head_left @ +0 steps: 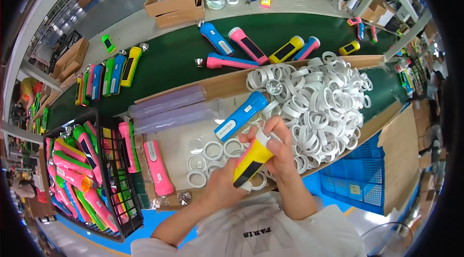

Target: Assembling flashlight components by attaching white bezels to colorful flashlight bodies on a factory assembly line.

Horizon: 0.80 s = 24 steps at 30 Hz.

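Observation:
A yellow flashlight (259,154) with a black panel is in both my hands, tilted with its head up and to the right. My left hand (223,185) is closed around its lower body. At the upper end, the fingers of my right hand (281,149) grip a white ring (262,137) on the flashlight's head. Just beyond my hands lies a blue flashlight (241,116) with a light blue switch plate. A pink flashlight (158,167) lies left of my left hand. Loose white rings (212,150) lie between them.
A big heap of white rings (324,107) fills the tray's right side. Clear plastic tubes (169,112) lie at its left. A black crate (123,230) full of flashlights stands left. More flashlights (249,47) rest on the green belt (169,59) beyond. A blue crate (348,175) sits right.

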Available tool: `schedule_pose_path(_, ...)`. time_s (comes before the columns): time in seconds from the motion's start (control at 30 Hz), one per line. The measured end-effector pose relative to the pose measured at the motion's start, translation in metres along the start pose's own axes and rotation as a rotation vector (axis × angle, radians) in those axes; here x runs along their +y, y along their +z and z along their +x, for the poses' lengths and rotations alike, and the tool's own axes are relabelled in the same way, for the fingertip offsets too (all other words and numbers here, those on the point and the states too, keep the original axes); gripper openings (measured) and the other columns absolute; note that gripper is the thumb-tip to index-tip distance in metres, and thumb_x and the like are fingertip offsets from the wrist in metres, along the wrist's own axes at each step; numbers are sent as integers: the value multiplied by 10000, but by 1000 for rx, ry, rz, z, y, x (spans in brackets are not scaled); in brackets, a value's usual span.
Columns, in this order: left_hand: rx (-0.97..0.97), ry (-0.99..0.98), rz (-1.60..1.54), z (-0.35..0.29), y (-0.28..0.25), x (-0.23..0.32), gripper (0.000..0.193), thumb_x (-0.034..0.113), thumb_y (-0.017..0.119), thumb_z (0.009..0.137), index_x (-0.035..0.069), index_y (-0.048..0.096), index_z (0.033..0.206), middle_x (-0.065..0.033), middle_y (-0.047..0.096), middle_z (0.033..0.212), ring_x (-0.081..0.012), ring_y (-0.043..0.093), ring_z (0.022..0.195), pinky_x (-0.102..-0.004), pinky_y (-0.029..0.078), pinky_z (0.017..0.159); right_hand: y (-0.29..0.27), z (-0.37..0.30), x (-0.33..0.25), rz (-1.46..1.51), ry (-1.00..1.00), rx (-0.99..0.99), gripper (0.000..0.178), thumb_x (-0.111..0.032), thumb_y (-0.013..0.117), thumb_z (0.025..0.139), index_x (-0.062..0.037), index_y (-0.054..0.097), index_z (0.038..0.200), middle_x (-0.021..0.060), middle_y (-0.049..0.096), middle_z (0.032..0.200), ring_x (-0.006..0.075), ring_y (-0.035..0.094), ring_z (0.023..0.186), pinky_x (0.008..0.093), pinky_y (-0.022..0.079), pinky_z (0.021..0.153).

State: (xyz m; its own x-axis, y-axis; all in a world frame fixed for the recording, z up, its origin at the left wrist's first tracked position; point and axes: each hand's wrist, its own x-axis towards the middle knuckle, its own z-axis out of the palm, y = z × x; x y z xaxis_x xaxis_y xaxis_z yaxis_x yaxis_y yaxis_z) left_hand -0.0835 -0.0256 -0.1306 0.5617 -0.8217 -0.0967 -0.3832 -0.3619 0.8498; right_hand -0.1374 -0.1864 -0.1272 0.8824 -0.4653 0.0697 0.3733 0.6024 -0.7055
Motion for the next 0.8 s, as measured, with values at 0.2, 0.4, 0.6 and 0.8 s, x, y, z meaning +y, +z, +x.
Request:
schedule_pose_path(0.2,7,24,54,15,-3,-7,560,115,729,660,6,441,1128,-250,632,823,-440,636,766,-478,507,648,-1,9,6,-61,-69,80,261,-99,612,806,-89,431,994,154,588,950,285,634,923,400,525,838)
schedule_pose_path(0.4,83,81,142,39,-10,-7,586,119,713,700,-3,429,1198,-245,623,879,-437,618,824,-481,490,696,-8,32,-6,-3,78,146,435,-287,656,848,-65,447,1158,139,598,1036,280,598,1045,415,492,906)
schedule_pose_path(0.6,341,188,423,78,-60,-9,517,137,660,785,5,450,1238,-229,591,1021,-422,591,894,-465,477,738,-28,17,-14,-1257,-88,152,287,-269,707,824,-29,594,934,124,609,939,208,556,935,349,464,794)
schedule_pose_path(0.8,501,168,790,167,-126,-39,487,138,694,779,23,504,1212,-184,575,1001,-366,569,928,-438,472,762,-24,6,3,-2146,-124,-259,319,-382,705,758,-72,693,834,114,607,869,271,519,931,395,380,825)
